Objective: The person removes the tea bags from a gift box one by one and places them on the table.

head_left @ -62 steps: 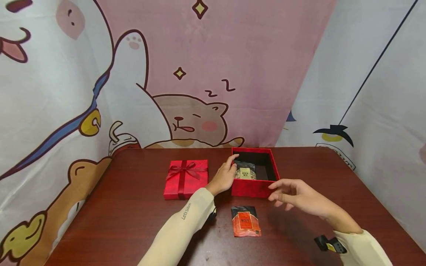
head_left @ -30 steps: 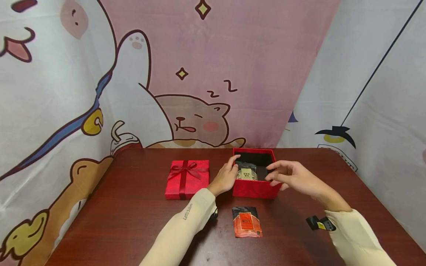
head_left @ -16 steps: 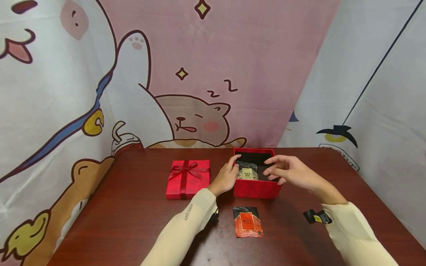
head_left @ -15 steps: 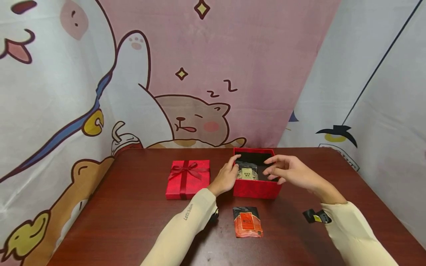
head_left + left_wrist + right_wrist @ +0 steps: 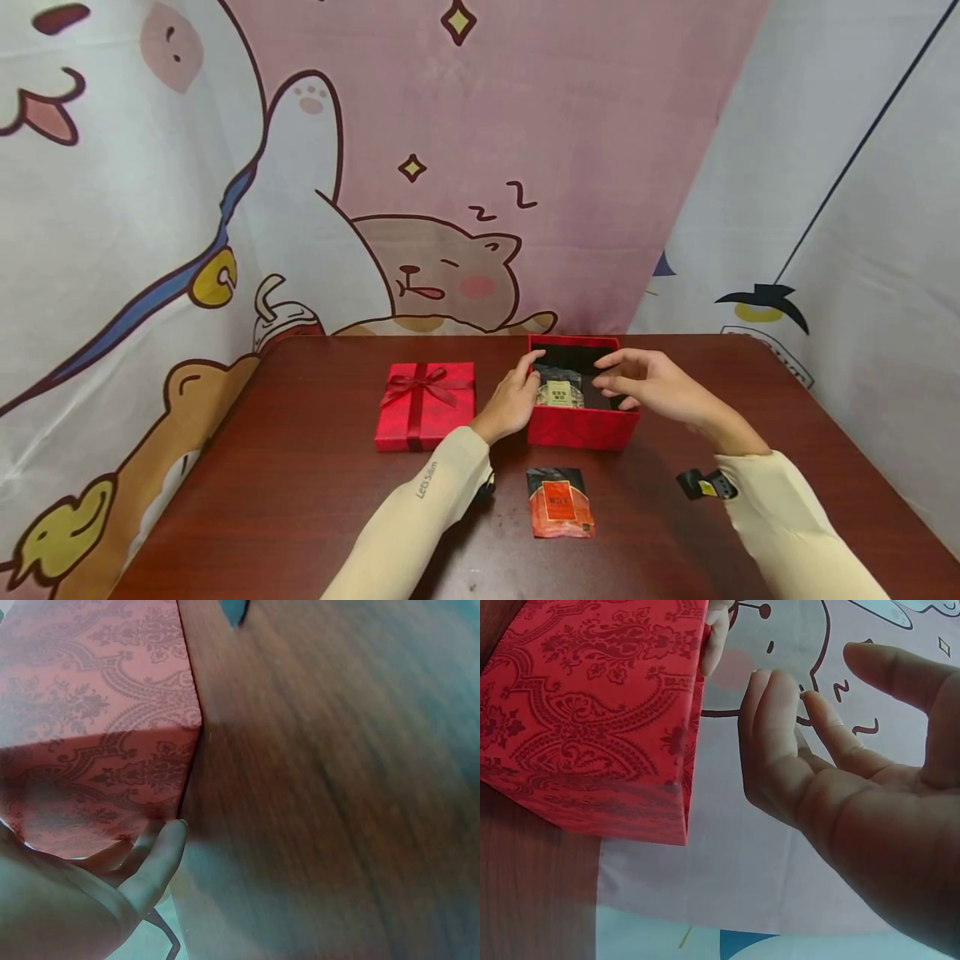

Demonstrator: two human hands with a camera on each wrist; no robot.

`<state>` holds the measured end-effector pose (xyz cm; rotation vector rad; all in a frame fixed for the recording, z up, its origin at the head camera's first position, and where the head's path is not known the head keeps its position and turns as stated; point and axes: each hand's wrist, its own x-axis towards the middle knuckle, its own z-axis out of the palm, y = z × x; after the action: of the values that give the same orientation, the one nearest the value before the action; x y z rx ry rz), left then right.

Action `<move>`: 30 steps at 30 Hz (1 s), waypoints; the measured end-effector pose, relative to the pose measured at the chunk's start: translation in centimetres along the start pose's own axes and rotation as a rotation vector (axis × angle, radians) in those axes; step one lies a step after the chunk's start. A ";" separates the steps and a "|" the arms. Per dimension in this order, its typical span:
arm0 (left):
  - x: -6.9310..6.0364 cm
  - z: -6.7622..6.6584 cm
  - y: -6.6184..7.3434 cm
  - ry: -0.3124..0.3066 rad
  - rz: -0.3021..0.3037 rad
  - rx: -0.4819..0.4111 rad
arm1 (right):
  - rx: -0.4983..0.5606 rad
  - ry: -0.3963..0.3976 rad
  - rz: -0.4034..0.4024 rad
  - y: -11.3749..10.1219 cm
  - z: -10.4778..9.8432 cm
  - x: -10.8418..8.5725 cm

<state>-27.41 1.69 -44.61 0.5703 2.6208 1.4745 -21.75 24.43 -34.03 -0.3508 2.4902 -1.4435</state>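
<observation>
In the head view a lidless red box with a black interior stands near the table's back edge. A dark packet with a pale label lies inside its left part. My left hand grips the box's left wall, with fingertips over the rim; the left wrist view shows that hand against the patterned side. Over the box's right side hovers my right hand, its fingers loosely bent. Nothing is held by this hand in the right wrist view.
A flat red lid with a ribbon bow lies left of the box. In front of the box, an orange and black packet lies on the brown table. A cartoon-printed cloth hangs behind.
From beside the box's front right corner, my right hand has moved up and left to over its right side. My left hand keeps its grip on the wall.
</observation>
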 end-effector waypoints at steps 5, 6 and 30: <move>0.1 0.0 -0.1 0.003 -0.003 -0.006 | -0.018 0.011 0.003 0.3 0.2 0.5; 0.1 0.1 -0.1 0.003 -0.002 -0.006 | -0.021 0.015 0.003 0.4 0.2 0.6; 0.0 0.0 0.3 0.017 0.004 0.009 | -0.008 0.037 0.050 1.9 1.4 2.6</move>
<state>-27.32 1.78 -44.35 0.5667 2.6416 1.4765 -23.92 23.40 -36.62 -0.2647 2.5155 -1.4337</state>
